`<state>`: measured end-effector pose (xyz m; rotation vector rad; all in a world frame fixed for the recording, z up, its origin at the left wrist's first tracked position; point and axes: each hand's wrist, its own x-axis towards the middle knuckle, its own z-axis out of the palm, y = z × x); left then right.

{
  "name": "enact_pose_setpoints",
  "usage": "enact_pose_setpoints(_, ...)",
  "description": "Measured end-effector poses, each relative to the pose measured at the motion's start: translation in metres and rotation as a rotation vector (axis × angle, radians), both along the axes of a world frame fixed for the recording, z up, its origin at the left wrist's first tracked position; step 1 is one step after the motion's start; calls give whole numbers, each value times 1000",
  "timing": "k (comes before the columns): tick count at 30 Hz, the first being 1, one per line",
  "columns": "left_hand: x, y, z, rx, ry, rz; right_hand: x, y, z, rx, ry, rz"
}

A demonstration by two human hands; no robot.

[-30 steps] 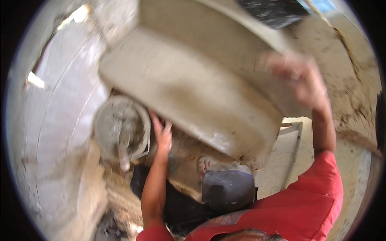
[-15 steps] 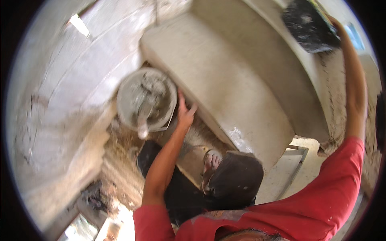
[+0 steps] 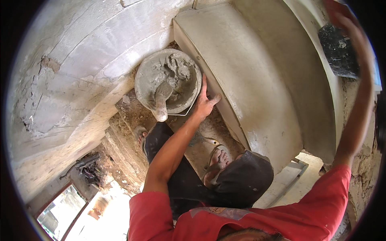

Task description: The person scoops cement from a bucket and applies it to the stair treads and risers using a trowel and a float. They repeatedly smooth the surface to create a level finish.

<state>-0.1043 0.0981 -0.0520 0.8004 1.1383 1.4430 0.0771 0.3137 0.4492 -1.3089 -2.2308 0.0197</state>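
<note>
My left hand [image 3: 207, 105] is at the right side of a round bucket [image 3: 140, 90], its fingers stretched along the rim and its thumb apart. Wet grey mortar [image 3: 177, 68] lies in the bucket. A trowel or scoop with a thick, mortar-smeared handle [image 3: 161, 109] leans out over the near rim. At the upper right edge my right hand [image 3: 343, 20] is smeared by motion, beside a dark red patch I cannot make out. Just below it, partly behind my forearm, is a black flat board [image 3: 335, 48] with pale specks.
Smooth grey curved steps [image 3: 241, 68] rise to the right of the bucket. A rough plastered wall [image 3: 92, 52] stands on the left. My sandalled foot [image 3: 220, 157] is on the dirty floor below the bucket. A framed pane [image 3: 62, 211] lies at lower left.
My right hand, earlier at the black board's edge, is now above it and apart from its visible part. My left hand stays by the bucket. The whole view has shifted.
</note>
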Motion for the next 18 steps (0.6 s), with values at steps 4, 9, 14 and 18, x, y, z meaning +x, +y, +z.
enact_pose_setpoints(4,-2,0,2,-45,-140,-28,-105,32,-156,-129,-282,510)
enact_pose_setpoints(9,-3,7,-12,-37,-238,-22,-211,91,-277,-12,-470,456)
enact_pose_setpoints(14,-2,16,-32,-147,-377,-44,-221,106,-310,-23,-579,413)
enact_pose_setpoints(18,1,14,-38,-161,-408,-11,-217,106,-316,20,-502,475)
